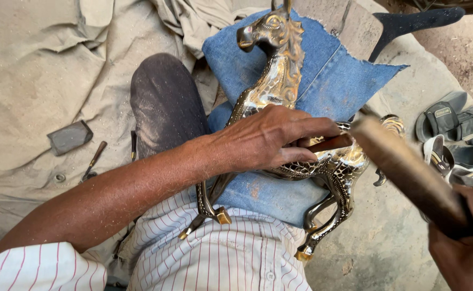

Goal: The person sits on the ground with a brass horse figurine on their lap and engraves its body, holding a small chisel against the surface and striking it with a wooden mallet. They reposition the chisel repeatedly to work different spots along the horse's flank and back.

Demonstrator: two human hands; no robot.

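A shiny brass horse figure [275, 81] lies on its side across a piece of blue denim [333, 75] on my lap, head pointing away from me. My left hand [268, 140] rests on the horse's body and pinches a thin dark chisel [330, 143] against the metal. My right hand [465, 242] at the lower right grips a thick wooden mallet [409, 172], whose blurred head hangs just above the chisel's end. The horse's legs [322, 226] reach toward my striped shirt.
A beige dusty cloth [42, 64] covers the ground on the left. On it lie a small grey block [69, 137] and two thin hand tools [93, 161]. Several sandals [454, 134] sit on the bare floor at the right. A dark object [409, 24] lies at top right.
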